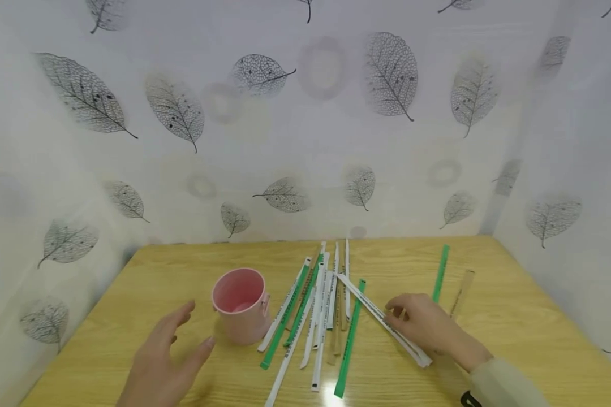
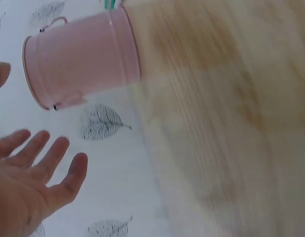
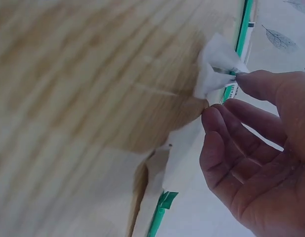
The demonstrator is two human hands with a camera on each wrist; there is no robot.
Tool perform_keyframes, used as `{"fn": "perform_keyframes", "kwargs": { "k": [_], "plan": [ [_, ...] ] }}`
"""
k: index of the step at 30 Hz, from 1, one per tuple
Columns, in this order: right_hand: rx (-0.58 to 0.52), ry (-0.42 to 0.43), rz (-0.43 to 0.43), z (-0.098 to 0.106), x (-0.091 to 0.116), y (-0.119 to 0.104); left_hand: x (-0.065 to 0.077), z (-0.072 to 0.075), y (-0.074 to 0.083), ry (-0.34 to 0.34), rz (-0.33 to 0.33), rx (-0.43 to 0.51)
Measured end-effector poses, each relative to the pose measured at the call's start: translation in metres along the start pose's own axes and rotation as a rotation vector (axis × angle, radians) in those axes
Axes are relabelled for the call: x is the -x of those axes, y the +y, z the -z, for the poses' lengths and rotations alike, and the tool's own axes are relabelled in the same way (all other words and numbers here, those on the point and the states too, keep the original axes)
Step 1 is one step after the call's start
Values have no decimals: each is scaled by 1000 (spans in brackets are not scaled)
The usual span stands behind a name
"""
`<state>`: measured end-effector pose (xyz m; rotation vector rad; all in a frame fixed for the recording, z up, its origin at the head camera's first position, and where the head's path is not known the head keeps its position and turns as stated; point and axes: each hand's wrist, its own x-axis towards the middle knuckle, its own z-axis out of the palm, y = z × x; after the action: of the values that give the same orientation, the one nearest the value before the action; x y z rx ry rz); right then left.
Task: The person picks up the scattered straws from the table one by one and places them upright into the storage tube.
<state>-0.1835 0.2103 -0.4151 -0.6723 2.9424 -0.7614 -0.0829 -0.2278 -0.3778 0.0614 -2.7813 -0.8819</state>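
In the head view my left hand hovers left of a pink metal bucket, fingers spread and nothing held. The left wrist view shows that hand apart from the bucket. My right hand pinches slim white paper-wrapped straws that lie slanting, their far ends on the pile. In the right wrist view the thumb of my right hand is at the white wrappers, whose near ends flare out. More wrapped straws, white, brown and green, lie between my hands.
A green wrapped straw and a brown one lie apart, beyond my right hand. The wooden table ends at a white cloth printed with leaves, which also hangs at both sides.
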Motion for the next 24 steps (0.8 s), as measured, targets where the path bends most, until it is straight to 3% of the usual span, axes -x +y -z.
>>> {"fn": "perform_keyframes", "kwargs": {
  "k": [6,10,12,14,18,21,24],
  "plan": [
    [23,-31,18,-1,-6,1,-14,-19,19,128,-27,72],
    [57,-15,12,-3,-8,2,-18,-39,26,187,-23,51],
    [57,-14,11,-4,-9,4,-19,-46,29,253,-48,27],
    [53,-15,31,-5,-10,5,-21,-51,30,362,-129,6],
    [56,-13,49,-6,-12,5,-23,-49,27,551,-392,-79],
    [57,-13,36,-5,-13,4,-23,-45,26,586,-516,-129],
    [46,-18,8,-3,-15,3,-22,-42,26,564,-540,-152]
  ]
}}
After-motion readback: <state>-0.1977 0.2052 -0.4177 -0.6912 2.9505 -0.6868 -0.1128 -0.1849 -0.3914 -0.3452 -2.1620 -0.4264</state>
